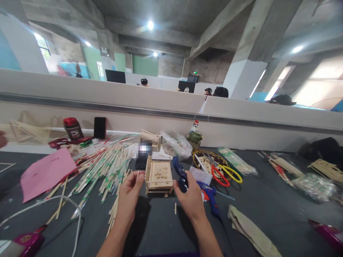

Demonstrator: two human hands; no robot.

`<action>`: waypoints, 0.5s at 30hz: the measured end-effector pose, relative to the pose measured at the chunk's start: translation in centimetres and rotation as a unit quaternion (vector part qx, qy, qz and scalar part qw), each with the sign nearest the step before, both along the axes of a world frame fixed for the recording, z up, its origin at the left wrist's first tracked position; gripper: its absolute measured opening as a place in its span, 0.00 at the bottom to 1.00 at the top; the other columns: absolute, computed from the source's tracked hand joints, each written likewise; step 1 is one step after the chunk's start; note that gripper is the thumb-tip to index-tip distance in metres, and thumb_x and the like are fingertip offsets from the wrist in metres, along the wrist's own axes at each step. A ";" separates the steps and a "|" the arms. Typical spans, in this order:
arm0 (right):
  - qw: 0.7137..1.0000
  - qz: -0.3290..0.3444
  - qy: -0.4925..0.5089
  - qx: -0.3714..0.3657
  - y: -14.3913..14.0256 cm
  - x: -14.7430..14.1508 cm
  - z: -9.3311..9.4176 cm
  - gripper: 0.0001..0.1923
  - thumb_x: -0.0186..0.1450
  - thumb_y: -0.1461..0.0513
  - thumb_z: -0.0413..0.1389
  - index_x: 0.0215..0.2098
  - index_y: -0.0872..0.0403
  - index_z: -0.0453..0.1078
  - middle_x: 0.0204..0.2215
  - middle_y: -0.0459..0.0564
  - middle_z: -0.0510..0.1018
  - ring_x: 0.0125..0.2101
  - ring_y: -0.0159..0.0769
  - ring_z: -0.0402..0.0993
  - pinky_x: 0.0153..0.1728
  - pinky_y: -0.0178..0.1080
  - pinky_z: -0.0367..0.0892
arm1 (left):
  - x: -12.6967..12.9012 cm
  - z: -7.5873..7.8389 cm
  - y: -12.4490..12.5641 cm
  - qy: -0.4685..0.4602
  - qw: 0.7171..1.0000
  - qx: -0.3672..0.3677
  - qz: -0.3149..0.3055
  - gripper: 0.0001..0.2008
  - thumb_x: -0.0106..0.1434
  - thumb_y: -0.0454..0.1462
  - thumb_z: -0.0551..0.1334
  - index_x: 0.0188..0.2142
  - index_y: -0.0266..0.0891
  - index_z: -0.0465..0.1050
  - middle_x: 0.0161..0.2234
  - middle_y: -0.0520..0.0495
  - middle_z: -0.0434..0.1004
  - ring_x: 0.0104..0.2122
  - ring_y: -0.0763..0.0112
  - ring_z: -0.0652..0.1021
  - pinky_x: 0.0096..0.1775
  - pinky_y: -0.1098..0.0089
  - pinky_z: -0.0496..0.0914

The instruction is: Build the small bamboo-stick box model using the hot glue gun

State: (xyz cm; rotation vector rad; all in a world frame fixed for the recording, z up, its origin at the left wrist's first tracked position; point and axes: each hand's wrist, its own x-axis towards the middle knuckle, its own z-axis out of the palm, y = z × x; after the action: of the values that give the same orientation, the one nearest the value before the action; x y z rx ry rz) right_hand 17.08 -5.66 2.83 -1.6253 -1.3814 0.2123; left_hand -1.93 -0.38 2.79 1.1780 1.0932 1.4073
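Now 2 hands flank a small square bamboo-stick tray (159, 175): left hand (130, 194) grip pinches a thin stick (137, 175); right hand (190, 197) grip clamps a blue glue gun (184, 178).

We hold both bare forearms out from the near edge, angled inward so they converge toward the middle of the scene. Our left hand (130, 191) is raised with the wrist bent slightly, its back toward us, thumb and fingertips pinched close together at the far right side of the hand. Our right hand (189, 197) sits just to the right of it, well apart, back also facing us, fingers curled forward and thumb pointing left. Both wrists are straight-on and at about the same height.
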 end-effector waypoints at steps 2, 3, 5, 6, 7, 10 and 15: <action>0.996 0.007 0.086 0.009 0.2 0.7 0.0 0.20 0.61 0.55 0.55 0.49 0.55 0.66 0.40 0.53 0.76 0.40 0.42 0.73 0.43 0.43 0.66 | 0.0 0.0 0.0 0.022 0.999 0.028 -0.004 0.19 0.53 0.50 0.68 0.34 0.36 0.75 0.30 0.49 0.76 0.31 0.70 0.72 0.34 0.73 0.66; 0.991 0.012 0.132 0.016 0.2 1.1 0.0 0.21 0.61 0.54 0.56 0.49 0.55 0.66 0.39 0.53 0.76 0.39 0.42 0.73 0.44 0.44 0.66 | 0.1 -0.1 0.0 0.033 0.999 0.037 -0.004 0.18 0.54 0.49 0.68 0.34 0.37 0.75 0.30 0.49 0.76 0.31 0.70 0.73 0.35 0.72 0.66; 0.973 0.021 0.226 0.037 0.1 1.8 0.2 0.21 0.59 0.53 0.58 0.47 0.55 0.67 0.37 0.52 0.77 0.39 0.42 0.73 0.44 0.44 0.67 | 0.2 -0.2 0.1 0.049 0.998 0.047 0.003 0.16 0.55 0.48 0.67 0.33 0.37 0.76 0.28 0.50 0.75 0.30 0.70 0.72 0.34 0.72 0.66; 0.962 0.021 0.269 0.047 0.1 2.1 0.3 0.21 0.58 0.53 0.59 0.46 0.55 0.68 0.37 0.51 0.77 0.40 0.42 0.73 0.45 0.45 0.67 | 0.2 -0.3 0.1 0.051 0.997 0.050 0.006 0.16 0.55 0.48 0.66 0.33 0.37 0.76 0.27 0.50 0.75 0.29 0.70 0.72 0.33 0.72 0.65; 0.949 0.022 0.308 0.057 0.0 2.4 0.3 0.21 0.58 0.53 0.60 0.46 0.55 0.68 0.37 0.52 0.78 0.41 0.43 0.73 0.46 0.46 0.66 | 0.3 -0.3 0.1 0.049 0.997 0.051 0.008 0.16 0.55 0.49 0.66 0.33 0.37 0.76 0.27 0.51 0.74 0.28 0.70 0.72 0.32 0.72 0.65; 0.909 0.039 0.407 0.085 -0.2 3.1 0.4 0.23 0.57 0.53 0.62 0.47 0.54 0.68 0.39 0.52 0.78 0.44 0.46 0.73 0.48 0.49 0.66 | 0.4 -0.3 0.0 0.030 0.999 0.042 0.000 0.17 0.54 0.49 0.67 0.32 0.37 0.75 0.25 0.52 0.73 0.25 0.71 0.71 0.29 0.73 0.64; 0.828 0.085 0.541 0.122 0.2 3.6 0.2 0.19 0.57 0.53 0.60 0.44 0.53 0.70 0.36 0.49 0.78 0.42 0.44 0.75 0.48 0.52 0.67 | 1.1 0.5 -1.1 0.048 0.993 0.037 -0.098 0.16 0.56 0.49 0.66 0.33 0.38 0.77 0.25 0.51 0.74 0.26 0.71 0.72 0.31 0.73 0.65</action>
State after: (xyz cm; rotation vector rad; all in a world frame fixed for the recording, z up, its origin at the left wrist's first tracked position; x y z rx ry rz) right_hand 20.68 -5.50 3.02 -0.8611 -0.5989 0.8745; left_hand -0.82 -1.44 3.32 1.3804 0.9681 1.2589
